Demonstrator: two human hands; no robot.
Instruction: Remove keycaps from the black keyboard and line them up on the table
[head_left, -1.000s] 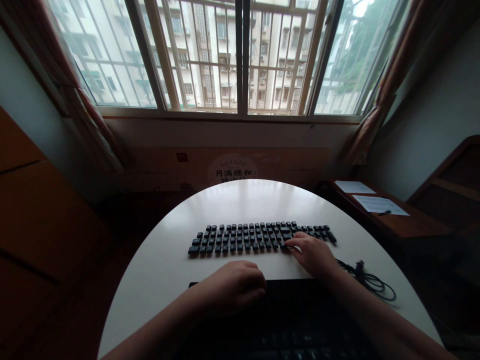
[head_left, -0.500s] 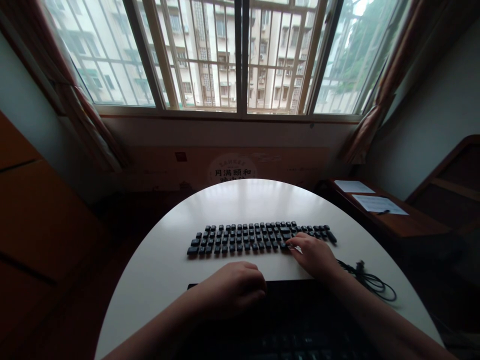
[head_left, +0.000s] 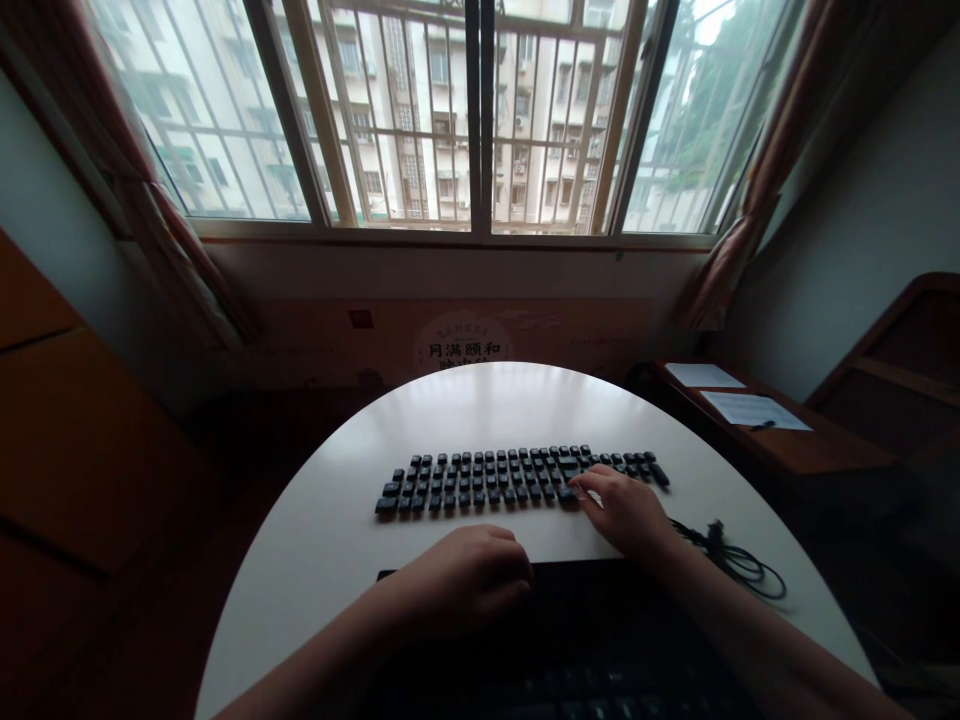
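Taking the black keyboard [head_left: 581, 635] as my landmark, white table [head_left: 300, 570] under it. Keycaps [head_left: 478, 497] sit just beyond the keyboard's far edge in rows with gaps, I'd guess so each one is easy to see and reach without nudging its neighbours. Right hand [head_left: 626, 508] extends past that edge to the right-hand part of the rows; thumb and index are nearly together beside a cap, pale glint between them, can't tell if they grip anything. Left hand [head_left: 476, 565] is half curled over the keyboard's far edge, fingertips hidden, so I can't tell its grip; my read is it's resting or steadying there. Cable [head_left: 716, 537] lies coiled to the keyboard's right, probably to keep it out of the way. Looks: caps are dark, slight sheen on top, mostly square, a few wider, legends unreadable. Keyboard is near-black in shadow; I only make out faint key shapes toward its near side.
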